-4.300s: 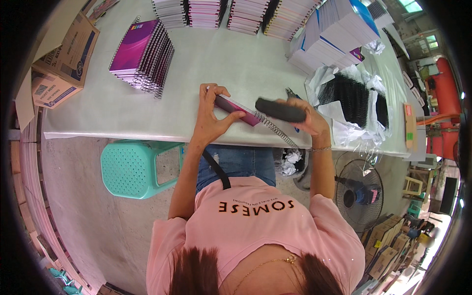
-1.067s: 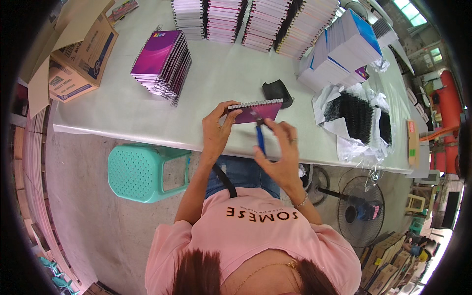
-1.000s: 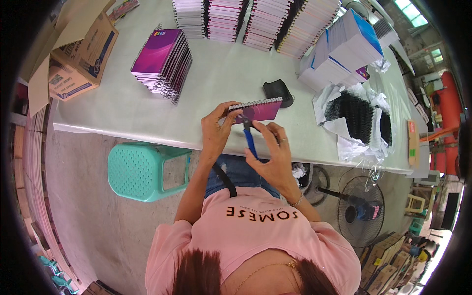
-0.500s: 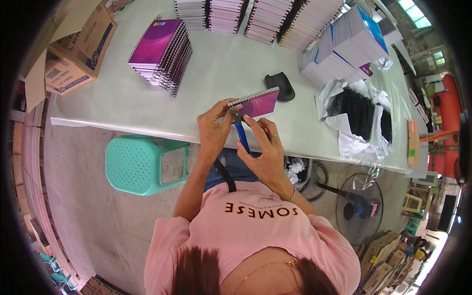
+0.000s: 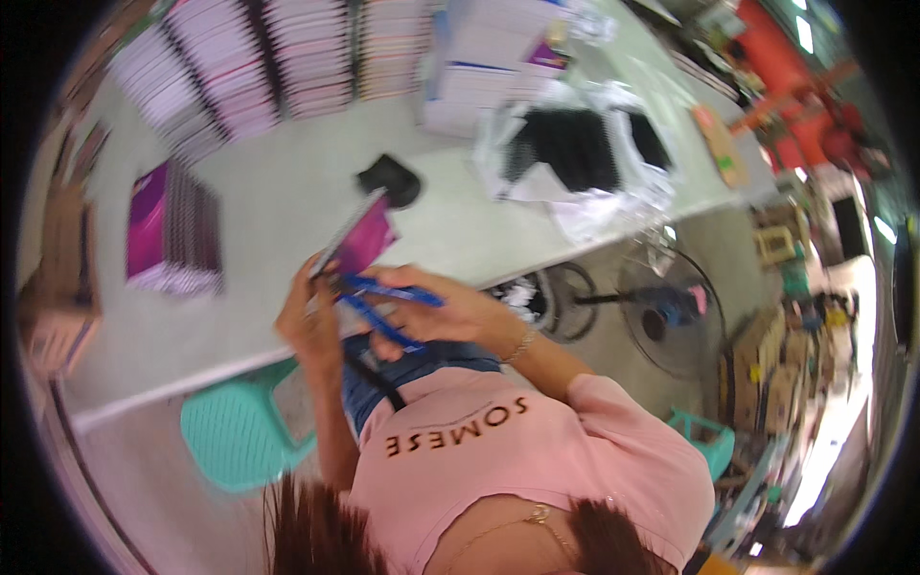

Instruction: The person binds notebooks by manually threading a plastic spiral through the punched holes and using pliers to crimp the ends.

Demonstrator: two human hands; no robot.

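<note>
A small purple spiral notebook [image 5: 369, 240] is tilted up near the table's front edge. My left hand [image 5: 309, 311] is closed round the near end of its wire binding. My right hand [image 5: 450, 305] grips a pair of blue-handled pliers [image 5: 372, 318], whose handles are spread apart. The plier jaws meet the end of the binding beside my left fingers; blur hides whether they bite on the wire. Just beyond the notebook lies a black curved object [image 5: 393, 180]. To the left stands a stack of purple spiral notebooks [image 5: 158, 230].
Tall stacks of spiral-bound books [image 5: 307, 57] line the table's [image 5: 287, 182] far side. Black binding coils [image 5: 565, 153] lie in white paper at the right. A cardboard box [image 5: 57, 335] is at the left edge, a green stool [image 5: 235, 431] below it, and a fan [image 5: 671, 316] at the right.
The whole view has swung round, so the scene sits further left and tilted. The plier handles have spread apart in my right hand. My left hand keeps its hold on the notebook.
</note>
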